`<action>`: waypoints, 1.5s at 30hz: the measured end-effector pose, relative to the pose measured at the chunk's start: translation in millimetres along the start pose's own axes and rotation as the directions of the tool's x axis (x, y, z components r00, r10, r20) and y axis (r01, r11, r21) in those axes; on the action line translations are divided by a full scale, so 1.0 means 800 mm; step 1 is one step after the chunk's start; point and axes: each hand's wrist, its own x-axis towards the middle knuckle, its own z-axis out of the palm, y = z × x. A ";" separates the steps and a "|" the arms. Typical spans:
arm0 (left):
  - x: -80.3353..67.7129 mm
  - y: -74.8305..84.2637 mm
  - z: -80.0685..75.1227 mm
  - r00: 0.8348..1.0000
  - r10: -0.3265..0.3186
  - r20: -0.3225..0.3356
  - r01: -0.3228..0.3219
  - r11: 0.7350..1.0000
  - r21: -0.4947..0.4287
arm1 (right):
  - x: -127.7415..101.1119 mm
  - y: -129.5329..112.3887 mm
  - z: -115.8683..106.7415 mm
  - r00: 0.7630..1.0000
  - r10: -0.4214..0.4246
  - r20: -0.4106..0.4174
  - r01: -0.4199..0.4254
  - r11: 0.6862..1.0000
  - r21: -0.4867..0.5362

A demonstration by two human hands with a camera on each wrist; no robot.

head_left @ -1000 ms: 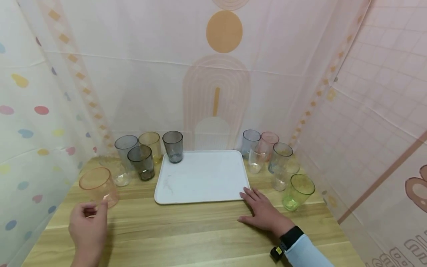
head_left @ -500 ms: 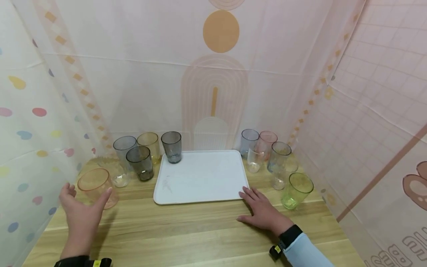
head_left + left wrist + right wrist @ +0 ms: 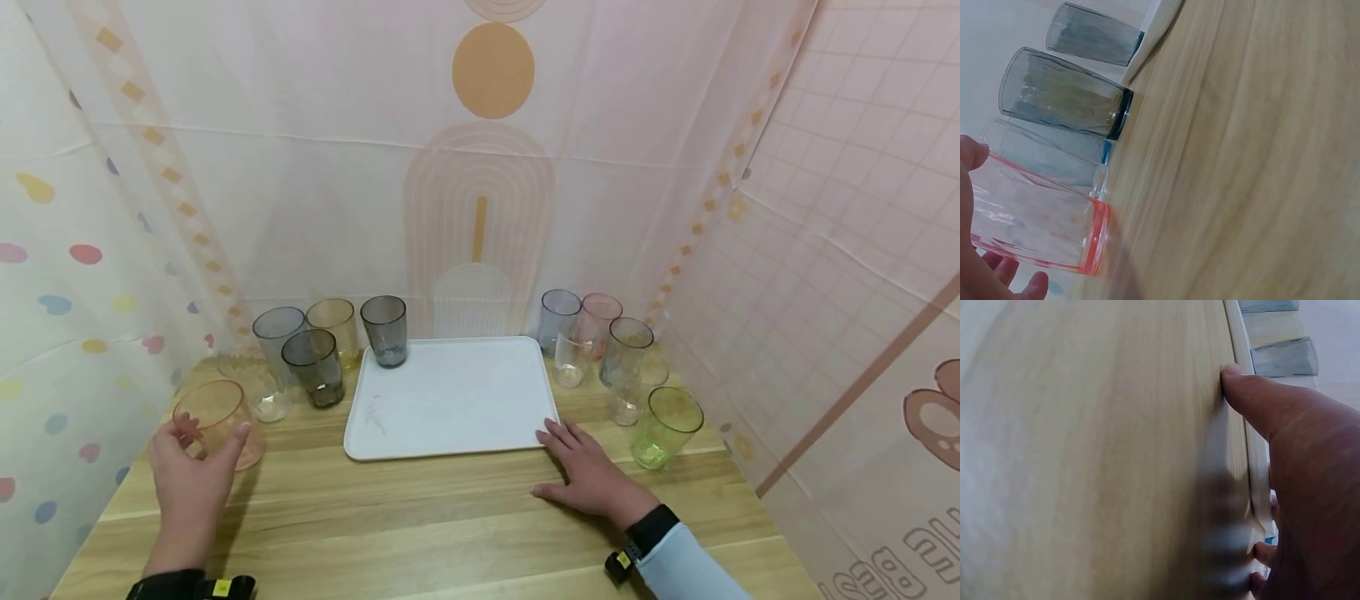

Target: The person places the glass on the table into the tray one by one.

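Your left hand (image 3: 191, 475) curls round the orange cup (image 3: 217, 421) at about 10 o'clock on the table (image 3: 420, 517) — thumb on one wall, fingers on the other, closing on it though the wrist view leaves it unclear how firmly. The cup looks thin, clear and light — probably plastic, slick-walled and easily squeezed, so take it mid-wall, below the rim, with a gentle pinch. Your right hand (image 3: 592, 475) lies flat, fingers straight, touching the near right corner of the tray (image 3: 450, 396) at 1 o'clock. Farther off, the grey cups (image 3: 315, 367) stand at 11 o'clock and the green cup (image 3: 667, 427) at 2 o'clock.
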 end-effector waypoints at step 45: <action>-0.054 0.133 0.190 0.920 0.229 0.318 -0.193 0.971 -0.143 | 0.002 0.001 -0.003 1.000 -0.006 0.019 0.006 1.000 0.015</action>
